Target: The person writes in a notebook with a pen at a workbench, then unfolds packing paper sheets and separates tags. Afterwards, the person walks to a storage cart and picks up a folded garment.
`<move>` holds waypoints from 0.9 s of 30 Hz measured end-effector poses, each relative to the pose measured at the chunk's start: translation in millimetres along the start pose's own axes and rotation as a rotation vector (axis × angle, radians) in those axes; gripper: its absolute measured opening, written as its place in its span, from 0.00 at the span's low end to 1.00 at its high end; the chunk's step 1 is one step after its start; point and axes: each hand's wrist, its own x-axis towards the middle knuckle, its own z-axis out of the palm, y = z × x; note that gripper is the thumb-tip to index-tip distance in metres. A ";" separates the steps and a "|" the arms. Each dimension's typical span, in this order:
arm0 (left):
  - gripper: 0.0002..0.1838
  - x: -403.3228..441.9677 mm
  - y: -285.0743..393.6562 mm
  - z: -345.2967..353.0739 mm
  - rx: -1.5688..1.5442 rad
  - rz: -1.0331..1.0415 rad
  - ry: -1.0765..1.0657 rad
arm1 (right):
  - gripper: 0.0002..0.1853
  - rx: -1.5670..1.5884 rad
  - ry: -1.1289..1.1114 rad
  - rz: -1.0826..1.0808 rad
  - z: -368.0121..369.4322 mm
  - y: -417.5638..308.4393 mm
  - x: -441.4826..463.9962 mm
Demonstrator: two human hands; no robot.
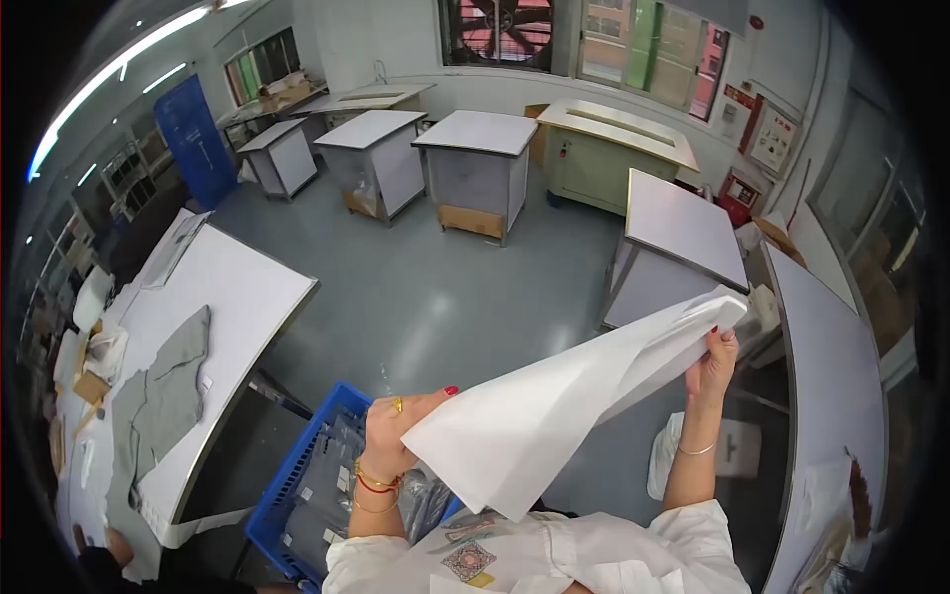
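A thin white sheet [554,411], paper or cloth, is stretched on a slant in front of my body. My left hand [396,431] is closed at its lower left end, thumb pointing right and the other fingers mostly hidden. Higher up, my right hand [714,366] pinches the bunched upper right end between thumb and fingers. Below my left hand stands a blue plastic basket [282,475], holding several clear-bagged grey items [322,505].
A white table [247,277] at left bears a grey garment [163,396]; another person's hand [107,544] is at its near end. A long table [826,366] runs along the right. A white-topped table [683,223] stands ahead; several workbenches line the back.
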 end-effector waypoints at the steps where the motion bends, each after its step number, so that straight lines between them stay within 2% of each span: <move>1: 0.13 15.6 -30.1 -2.1 0.034 -0.117 -0.041 | 0.07 0.014 -0.028 0.023 22.1 36.0 31.8; 2: 0.13 34.8 -62.1 4.2 0.067 -0.134 -0.004 | 0.08 0.014 -0.081 0.037 35.5 73.5 65.3; 6: 0.14 115.2 -202.4 27.1 -0.018 0.140 0.298 | 0.09 0.011 -0.217 0.040 80.8 199.9 183.9; 9: 0.13 169.1 -285.3 23.1 0.139 0.126 0.366 | 0.10 0.067 -0.219 -0.028 99.5 285.7 280.6; 11: 0.14 215.2 -336.6 14.3 0.141 0.138 0.242 | 0.11 0.154 -0.341 -0.035 111.3 329.1 345.3; 13: 0.15 268.5 -395.3 11.7 0.155 0.182 0.239 | 0.09 0.150 -0.341 0.009 130.5 376.3 403.7; 14: 0.15 295.6 -429.5 12.1 0.183 0.227 0.285 | 0.09 0.041 -0.415 0.073 159.2 393.4 425.9; 16: 0.16 348.3 -501.3 9.1 0.219 0.295 0.394 | 0.10 0.085 -0.441 0.151 193.4 454.9 472.2; 21: 0.17 424.8 -700.5 -20.7 0.266 0.210 0.376 | 0.13 0.000 -0.215 0.109 285.4 667.1 605.4; 22: 0.17 437.1 -736.0 -35.0 0.318 0.189 0.402 | 0.13 0.030 -0.264 0.133 326.8 713.1 635.6; 26: 0.18 464.1 -849.2 -122.8 0.346 -0.118 0.234 | 0.13 0.065 -0.343 0.354 507.3 871.7 693.4; 27: 0.18 472.1 -876.6 -146.6 0.378 -0.140 0.253 | 0.13 0.083 -0.375 0.376 553.0 910.0 707.0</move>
